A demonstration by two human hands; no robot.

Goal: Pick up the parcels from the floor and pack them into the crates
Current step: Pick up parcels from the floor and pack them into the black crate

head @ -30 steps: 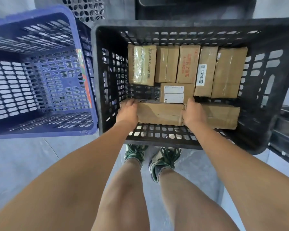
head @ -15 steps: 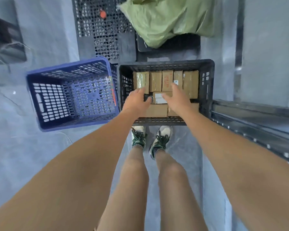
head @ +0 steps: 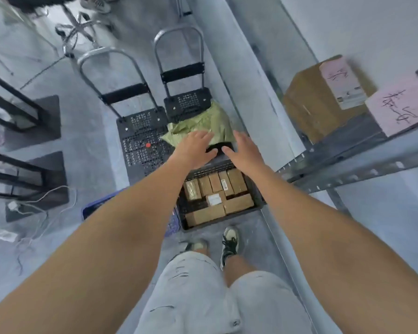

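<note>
A black crate [head: 260, 201] stands on the floor in front of my feet, filled with several brown cardboard parcels [head: 238, 203]. A blue crate [head: 92, 208] sits left of it, mostly hidden by my left arm. My left hand [head: 194, 147] and my right hand [head: 243, 150] hover high above the far end of the black crate, fingers spread, holding nothing. Beyond the crate a green bag [head: 203, 125] lies on a black hand trolley [head: 187, 102].
A second folding trolley [head: 140, 138] stands left of the first. A metal shelf [head: 348, 153] on the right holds a brown box [head: 309, 102] and pink-labelled boxes [head: 396, 109]. Black frames [head: 22, 112] and loose cables [head: 41, 206] lie on the floor at the left.
I have stood up and the view has pulled far back from the crate. Both hands have left the parcels in the black crate and risen, empty.
</note>
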